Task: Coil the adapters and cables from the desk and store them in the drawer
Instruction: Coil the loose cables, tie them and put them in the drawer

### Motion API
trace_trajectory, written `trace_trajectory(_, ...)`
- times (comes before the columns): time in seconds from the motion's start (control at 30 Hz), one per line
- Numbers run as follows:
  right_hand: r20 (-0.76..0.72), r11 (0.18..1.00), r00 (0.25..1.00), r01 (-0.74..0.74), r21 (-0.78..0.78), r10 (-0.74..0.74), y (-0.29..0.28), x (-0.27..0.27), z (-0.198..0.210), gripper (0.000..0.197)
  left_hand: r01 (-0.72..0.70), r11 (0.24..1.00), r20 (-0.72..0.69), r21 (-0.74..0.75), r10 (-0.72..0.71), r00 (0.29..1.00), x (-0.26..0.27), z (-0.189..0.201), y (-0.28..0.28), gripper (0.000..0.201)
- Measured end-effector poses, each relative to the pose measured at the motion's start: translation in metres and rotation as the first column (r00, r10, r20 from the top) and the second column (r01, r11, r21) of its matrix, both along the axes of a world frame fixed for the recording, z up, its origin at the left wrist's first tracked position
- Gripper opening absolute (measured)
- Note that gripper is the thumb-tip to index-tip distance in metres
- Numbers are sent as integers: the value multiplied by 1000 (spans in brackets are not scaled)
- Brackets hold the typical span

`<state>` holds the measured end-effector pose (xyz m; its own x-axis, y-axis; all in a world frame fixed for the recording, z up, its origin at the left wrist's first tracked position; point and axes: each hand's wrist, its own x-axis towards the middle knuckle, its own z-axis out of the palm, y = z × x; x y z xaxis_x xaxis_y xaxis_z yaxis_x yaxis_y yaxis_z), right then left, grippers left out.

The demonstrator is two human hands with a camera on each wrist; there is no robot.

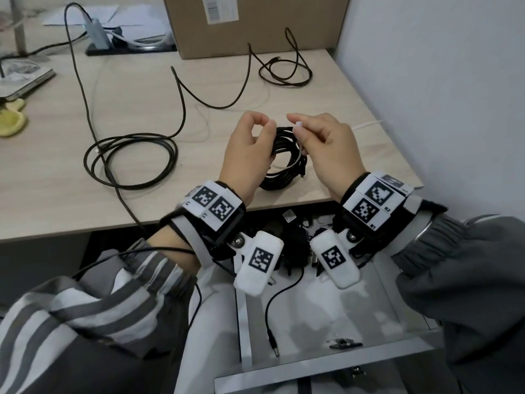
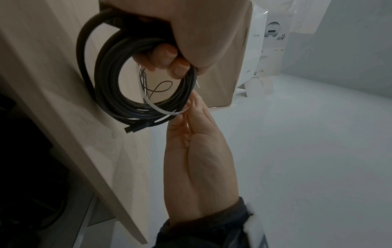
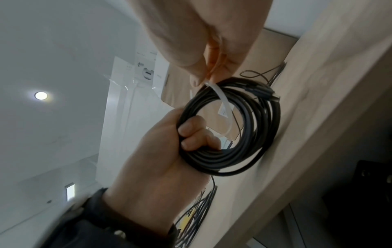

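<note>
Left hand holds black coil upright, plug hanging down.

A pale wood desk stands against a plain white wall; a round ceiling light glows overhead.

L hand gripping black cable coil, R hand pinching white tie
</note>
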<state>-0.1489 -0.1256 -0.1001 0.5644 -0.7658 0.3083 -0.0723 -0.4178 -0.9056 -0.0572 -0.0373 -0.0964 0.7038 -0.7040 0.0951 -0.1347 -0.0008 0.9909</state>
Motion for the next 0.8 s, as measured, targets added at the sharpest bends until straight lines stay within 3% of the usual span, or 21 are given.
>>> trace_trajectory(0.23,49,995,995,-88,47,86,5,-5,-6,26,80,997,55,2,-80,995,0,3,4,12)
trace_trajectory(0.5,104,998,993,-63,4,62,8,-5,-1,31,98,995,119,6,-98,988,0,1,4,14)
trace_trajectory(0.8,237,991,971,-56,118,26,8,-7,-2,16,102,995,129,-10,-100,987,0,-2,4,15)
